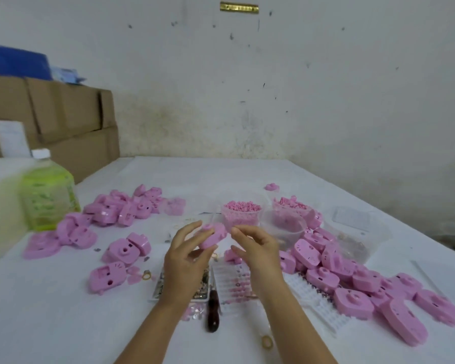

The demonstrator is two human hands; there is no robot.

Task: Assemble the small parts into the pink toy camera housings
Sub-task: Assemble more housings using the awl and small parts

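Two hands, the left hand (pixel 187 254) and the right hand (pixel 258 248), are meeting over a white bench (pixel 63 324), the left one holding one pink housing (pixel 212 236). More housings are lying in two spreads: a left heap (pixel 126 208) of roughly fifteen and a right heap (pixel 352 279) of around twenty, too overlapped to count exactly. Three clear tubs (pixel 241 215) of small pink parts are standing behind the hands. Two ridged white trays (pixel 315 300), one dark-handled tool (pixel 212 313), two yellow rubber bands (pixel 146 275) and one green bottle (pixel 47 193) are sitting nearby. At least four brown cartons (pixel 63 111) are standing stacked at far left.
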